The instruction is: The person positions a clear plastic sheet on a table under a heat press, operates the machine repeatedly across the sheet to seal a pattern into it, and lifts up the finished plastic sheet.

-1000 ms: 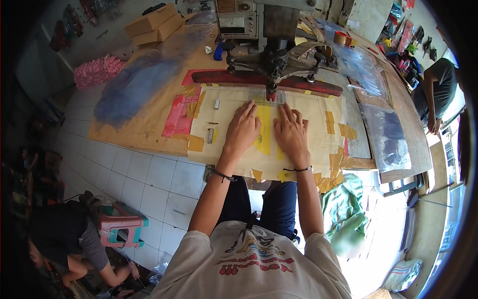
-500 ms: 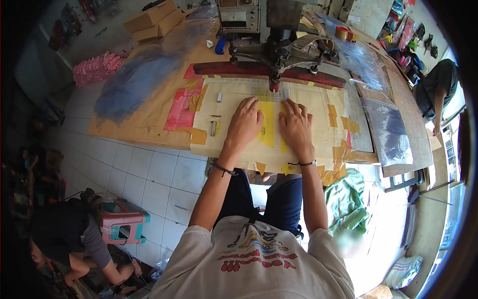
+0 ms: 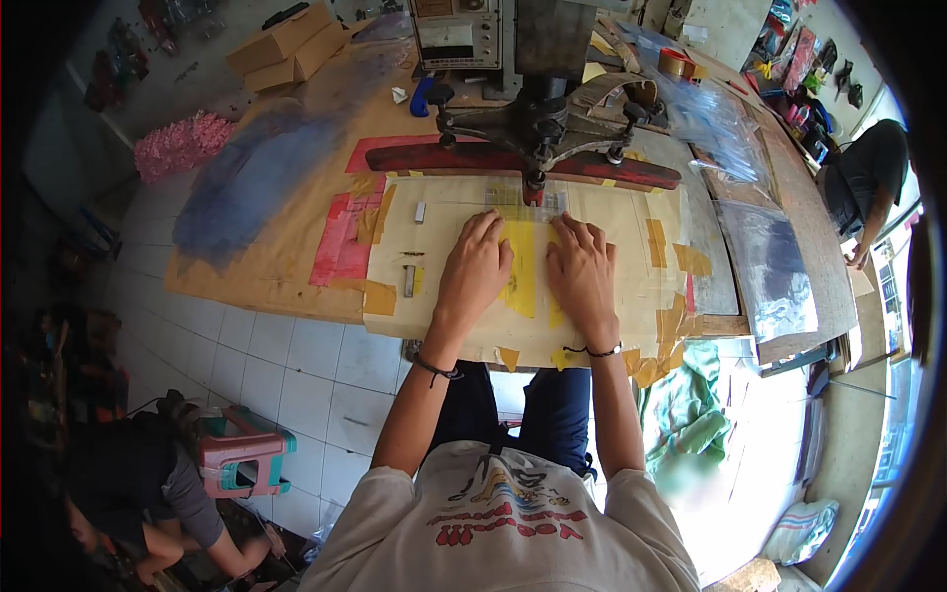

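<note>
My left hand (image 3: pixel 475 268) lies palm down on a cream sheet (image 3: pixel 631 296) patched with brown tape, its fingertips at the left end of a clear plastic piece (image 3: pixel 511 201). Flat on the same sheet, my right hand (image 3: pixel 584 268) has its fingertips near the right end of that piece. Between the hands runs a yellow strip (image 3: pixel 521 281). Neither hand grips anything. Just beyond the fingertips is the long red bar (image 3: pixel 444 156) of a press (image 3: pixel 545 118). Two small metal blocks, one upper (image 3: pixel 420 212) and one lower (image 3: pixel 409 280), sit left of my left hand.
Clear plastic sheets (image 3: pixel 769 266) lie on the table's right side. Behind are a control box (image 3: pixel 456 39), a tape roll (image 3: pixel 676 63) and a cardboard box (image 3: pixel 286 49). One person crouches lower left near a pink stool (image 3: pixel 242 452); another stands far right.
The camera view has shifted slightly. Both hands stay flat on the sheet near the clear plastic, with little movement relative to it. The press looks unchanged.
</note>
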Motion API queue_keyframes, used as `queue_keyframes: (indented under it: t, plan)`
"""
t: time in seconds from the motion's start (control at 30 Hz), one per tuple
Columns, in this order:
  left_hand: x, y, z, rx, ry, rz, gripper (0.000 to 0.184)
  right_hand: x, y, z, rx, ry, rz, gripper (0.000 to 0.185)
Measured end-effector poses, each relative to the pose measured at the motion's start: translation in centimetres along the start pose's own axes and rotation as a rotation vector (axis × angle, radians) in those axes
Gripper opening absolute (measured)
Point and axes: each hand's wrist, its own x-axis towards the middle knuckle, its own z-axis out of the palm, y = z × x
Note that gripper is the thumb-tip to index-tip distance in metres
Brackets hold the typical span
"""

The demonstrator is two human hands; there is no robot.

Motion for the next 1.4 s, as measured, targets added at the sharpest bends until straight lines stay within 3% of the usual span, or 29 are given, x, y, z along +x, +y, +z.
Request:
queue_keyframes:
  t: [1.4]
  plan:
    - [0.1, -0.2, 0.1, -0.019, -0.001, -0.012, 0.040, 0.1, -0.1, -0.2, 0.000, 0.006, 0.001, 0.044]
